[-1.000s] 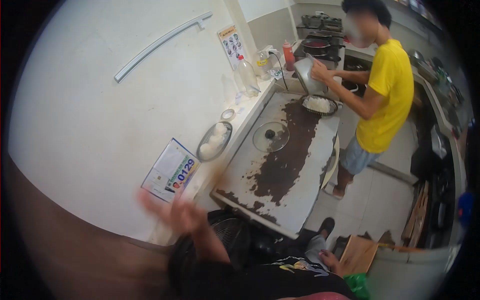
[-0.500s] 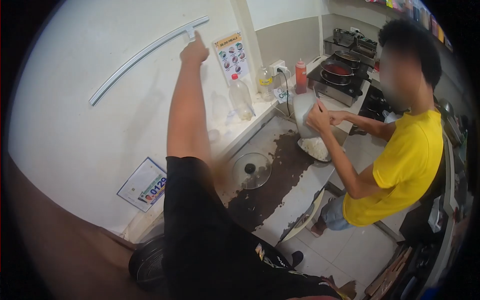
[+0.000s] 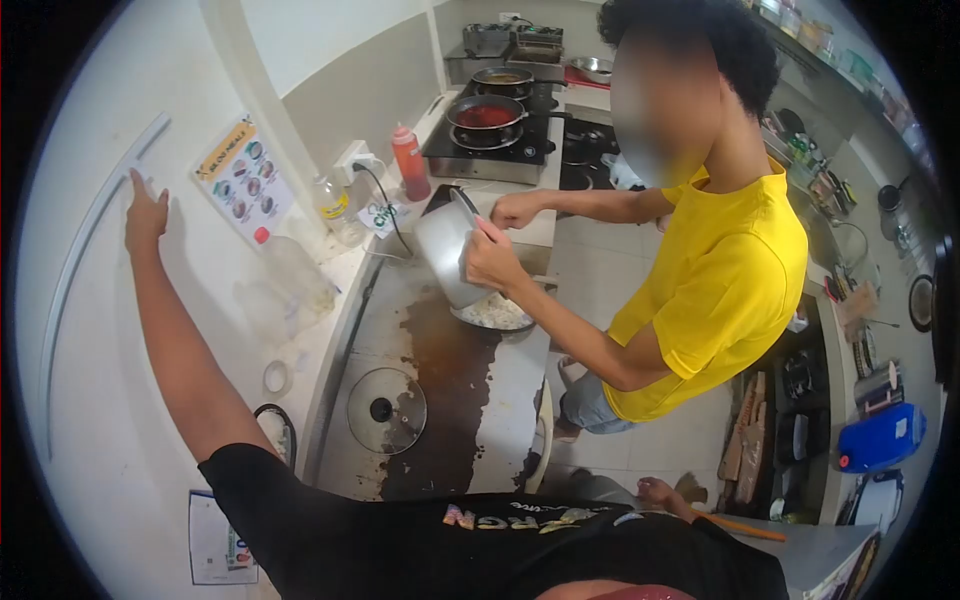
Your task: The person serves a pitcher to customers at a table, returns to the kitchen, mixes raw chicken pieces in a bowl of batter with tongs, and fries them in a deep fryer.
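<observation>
My left arm reaches up along the white wall, and my left hand is at the long grey metal rail fixed there. The index finger is stretched out with its tip at the rail near its upper end; the thumb stands apart. Nothing held shows in this hand. Beside it on the wall hangs a menu sheet with food pictures. Below stands a clear plastic bottle with a red cap. My right hand is out of view.
A co-worker in a yellow shirt tilts a metal pot over rice. A glass lid lies on the stained counter. Beyond stand a red sauce bottle and a pan of red liquid on a stove.
My view has turned to the right, so the wall and rail sit further left. My left hand stays at the rail. The co-worker still holds the pot tilted over the rice.
</observation>
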Available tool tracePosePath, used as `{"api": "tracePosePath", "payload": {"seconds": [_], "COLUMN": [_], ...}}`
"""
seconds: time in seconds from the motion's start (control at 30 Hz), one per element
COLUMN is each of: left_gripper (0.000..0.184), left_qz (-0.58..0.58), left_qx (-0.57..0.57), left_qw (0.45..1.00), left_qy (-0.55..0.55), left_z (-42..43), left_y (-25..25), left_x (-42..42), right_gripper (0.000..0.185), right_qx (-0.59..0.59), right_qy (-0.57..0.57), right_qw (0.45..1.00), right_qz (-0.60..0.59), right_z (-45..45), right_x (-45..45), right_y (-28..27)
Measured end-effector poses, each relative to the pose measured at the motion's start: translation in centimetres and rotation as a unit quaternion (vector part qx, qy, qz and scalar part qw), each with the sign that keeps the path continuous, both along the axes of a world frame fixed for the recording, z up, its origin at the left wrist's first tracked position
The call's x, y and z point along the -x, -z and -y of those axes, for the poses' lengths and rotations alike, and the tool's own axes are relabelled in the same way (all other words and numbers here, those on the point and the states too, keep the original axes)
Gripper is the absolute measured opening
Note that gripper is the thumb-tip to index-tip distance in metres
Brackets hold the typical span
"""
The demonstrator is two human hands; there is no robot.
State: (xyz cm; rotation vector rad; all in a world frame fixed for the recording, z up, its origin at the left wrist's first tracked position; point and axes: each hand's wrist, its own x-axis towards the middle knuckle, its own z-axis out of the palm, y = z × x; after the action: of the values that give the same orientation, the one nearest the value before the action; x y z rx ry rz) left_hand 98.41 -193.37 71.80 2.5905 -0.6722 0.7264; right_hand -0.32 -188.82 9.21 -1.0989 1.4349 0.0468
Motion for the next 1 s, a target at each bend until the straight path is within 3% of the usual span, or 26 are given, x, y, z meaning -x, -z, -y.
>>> {"api": "tracePosePath", "payload": {"seconds": [0.07,0.17,0.2,0.3,0.43,0.5,0.53,0.6,0.63,0.7,0.73,0.77,0.83,0.9,1.0], "left_gripper": [0.083,0.082,0.082,0.078,0.065,0.058,0.050,0.046,0.045,0.042,0.039,0.040,0.042,0.044,0.047], "left_qz": [0.018,0.004,0.041,0.222,0.055,-0.017,0.044,0.007,-0.017,-0.083,-0.113,-0.094,-0.066,-0.113,-0.224], "left_qx": [-0.011,-0.006,-0.017,0.111,0.230,0.316,0.258,0.287,0.317,0.405,0.507,0.516,0.478,0.425,0.319], "left_qw": [1.000,1.000,0.999,0.956,0.949,0.899,0.885,0.901,0.902,0.863,0.779,0.774,0.795,0.784,0.700], "left_qy": [-0.003,-0.016,-0.021,0.154,0.207,0.303,0.386,0.326,0.291,0.290,0.351,0.356,0.368,0.439,0.598], "left_z": [0.1,-0.4,-0.5,-0.6,-0.8,-1.2,-1.9,-2.3,-3.0,-2.7,-2.5,-1.4,1.7,5.1,8.3], "left_y": [0.3,0.3,0.6,2.6,2.0,4.0,5.9,5.3,5.9,8.1,10.7,13.1,17.8,22.8,27.9], "left_x": [-1.6,-2.4,-3.4,-8.9,-5.5,-10.5,-19.6,-14.0,-10.1,-3.4,-6.4,-2.6,11.6,24.1,41.9], "right_gripper": [0.061,0.063,0.063,0.063,0.059,0.059,0.060,0.062,0.060,0.059,0.061,0.064,0.059,0.059,0.058], "right_qx": [-0.021,0.075,0.009,0.015,0.038,0.047,0.091,0.181,0.128,0.160,0.152,0.144,0.171,0.152,0.106], "right_qy": [-0.034,-0.190,-0.108,-0.054,-0.111,-0.149,-0.166,-0.200,-0.108,-0.054,-0.043,-0.041,-0.010,0.014,0.086], "right_qw": [0.999,0.974,0.988,0.993,0.987,0.979,0.974,0.956,0.976,0.977,0.979,0.981,0.979,0.981,0.986], "right_qz": [-0.033,-0.095,-0.107,-0.105,-0.110,-0.130,-0.123,-0.117,-0.142,-0.128,-0.125,-0.123,-0.112,-0.118,-0.100], "right_z": [0.9,2.7,3.3,4.0,5.1,5.2,4.7,4.1,4.3,3.7,3.3,2.8,1.3,-0.1,-2.1], "right_x": [-0.8,-1.2,-1.7,-2.5,-2.6,-1.7,-0.6,2.7,-0.6,0.4,0.3,0.4,0.9,2.0,5.0], "right_y": [-1.3,-0.9,-1.6,-1.6,-1.9,-0.2,2.5,9.1,1.4,3.3,2.4,1.8,1.2,0.7,-0.4]}}
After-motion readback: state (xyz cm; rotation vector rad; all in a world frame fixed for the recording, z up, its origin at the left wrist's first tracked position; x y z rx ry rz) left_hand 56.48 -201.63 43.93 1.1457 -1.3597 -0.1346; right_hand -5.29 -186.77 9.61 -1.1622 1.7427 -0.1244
